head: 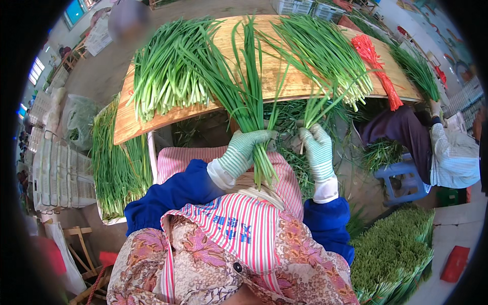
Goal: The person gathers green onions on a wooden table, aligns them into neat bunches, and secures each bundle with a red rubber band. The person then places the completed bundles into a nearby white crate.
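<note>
My left hand [242, 150], in a green-and-white striped glove, is closed around a bunch of long green garlic chives [251, 110], their pale ends pointing down over my lap. To its right my right hand [316, 146], gloved alike, pinches a few thin stalks [313, 110] between thumb and fingers. Beyond my hands is a wooden board [225, 42]. A thick pile of chives [171, 72] lies on its left part and another pile [324, 53] farther right. Red plastic ties [375, 63] lie near the right pile, hanging over the board's edge.
A crate of chives [122, 167] stands at the left, near stacked white plastic crates [63, 171]. Loose leaves [293, 152] litter the floor below the board. At the right are a blue plastic stool [404, 179], a seated person [453, 152] and a large chive stack [392, 251].
</note>
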`<state>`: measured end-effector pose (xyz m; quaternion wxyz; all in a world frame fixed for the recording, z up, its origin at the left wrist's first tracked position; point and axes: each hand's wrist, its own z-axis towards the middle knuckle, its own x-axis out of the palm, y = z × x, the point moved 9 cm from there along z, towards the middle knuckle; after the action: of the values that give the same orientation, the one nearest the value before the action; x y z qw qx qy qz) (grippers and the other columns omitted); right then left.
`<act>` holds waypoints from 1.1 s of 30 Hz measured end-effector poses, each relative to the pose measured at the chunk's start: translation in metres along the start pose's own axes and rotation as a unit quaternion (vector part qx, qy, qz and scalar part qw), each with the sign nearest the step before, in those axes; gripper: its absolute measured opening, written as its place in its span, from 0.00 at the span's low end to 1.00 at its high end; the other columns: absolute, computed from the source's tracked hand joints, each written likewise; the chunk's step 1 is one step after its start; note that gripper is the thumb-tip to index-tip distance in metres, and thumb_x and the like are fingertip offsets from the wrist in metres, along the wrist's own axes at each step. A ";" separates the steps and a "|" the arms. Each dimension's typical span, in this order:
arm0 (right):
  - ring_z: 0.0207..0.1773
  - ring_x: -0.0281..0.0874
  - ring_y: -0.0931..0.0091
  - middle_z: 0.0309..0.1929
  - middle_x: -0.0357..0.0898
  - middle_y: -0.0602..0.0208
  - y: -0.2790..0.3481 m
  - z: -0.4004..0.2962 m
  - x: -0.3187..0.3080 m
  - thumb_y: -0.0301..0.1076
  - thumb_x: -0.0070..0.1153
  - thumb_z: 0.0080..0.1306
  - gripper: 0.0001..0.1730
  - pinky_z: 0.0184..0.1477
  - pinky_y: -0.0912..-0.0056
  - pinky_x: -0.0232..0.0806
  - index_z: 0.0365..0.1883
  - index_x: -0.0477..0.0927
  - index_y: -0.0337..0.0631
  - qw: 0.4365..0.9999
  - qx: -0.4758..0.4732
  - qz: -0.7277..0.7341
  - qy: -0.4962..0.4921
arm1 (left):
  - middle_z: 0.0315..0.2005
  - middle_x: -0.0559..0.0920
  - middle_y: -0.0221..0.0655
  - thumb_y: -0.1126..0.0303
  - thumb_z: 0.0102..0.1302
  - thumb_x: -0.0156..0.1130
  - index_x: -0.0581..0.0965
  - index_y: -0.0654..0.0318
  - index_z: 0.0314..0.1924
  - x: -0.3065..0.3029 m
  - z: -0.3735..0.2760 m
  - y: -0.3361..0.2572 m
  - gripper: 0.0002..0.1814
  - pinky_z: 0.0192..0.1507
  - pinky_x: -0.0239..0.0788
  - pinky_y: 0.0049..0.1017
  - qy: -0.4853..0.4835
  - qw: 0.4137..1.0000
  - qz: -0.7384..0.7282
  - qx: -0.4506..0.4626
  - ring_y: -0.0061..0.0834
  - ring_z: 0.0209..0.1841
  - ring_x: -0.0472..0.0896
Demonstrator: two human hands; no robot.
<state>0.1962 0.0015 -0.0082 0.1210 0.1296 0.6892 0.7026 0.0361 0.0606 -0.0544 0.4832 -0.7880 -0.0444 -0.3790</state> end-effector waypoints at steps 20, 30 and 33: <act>0.29 0.71 0.85 0.28 0.77 0.72 -0.037 -0.020 0.030 0.22 0.60 0.59 0.08 0.31 0.81 0.67 0.38 0.78 0.34 0.998 -0.046 -0.036 0.035 | 0.42 0.81 0.40 0.78 0.58 0.63 0.72 0.69 0.53 0.008 0.010 0.013 0.22 0.51 0.75 0.31 0.057 0.998 -0.024 -0.014 0.34 0.46 0.80; 0.32 0.73 0.83 0.33 0.79 0.68 -0.056 -0.023 0.015 0.22 0.55 0.62 0.08 0.37 0.81 0.68 0.40 0.77 0.32 0.986 0.030 0.155 -0.045 | 0.41 0.81 0.43 0.77 0.56 0.64 0.74 0.72 0.49 0.018 0.011 0.018 0.19 0.49 0.74 0.29 0.069 0.996 -0.061 -0.019 0.33 0.43 0.80; 0.31 0.72 0.83 0.32 0.79 0.68 -0.046 -0.026 0.015 0.22 0.55 0.62 0.07 0.36 0.81 0.68 0.39 0.77 0.32 0.989 0.035 0.131 -0.055 | 0.41 0.81 0.43 0.78 0.55 0.64 0.74 0.73 0.49 0.015 0.013 0.022 0.19 0.49 0.74 0.29 0.043 0.997 -0.060 -0.013 0.33 0.42 0.81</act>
<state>0.1728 -0.0167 -0.0548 0.0608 0.2611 0.6827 0.6798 0.0629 0.0547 -0.0641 0.4508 -0.7731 -0.0665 -0.4412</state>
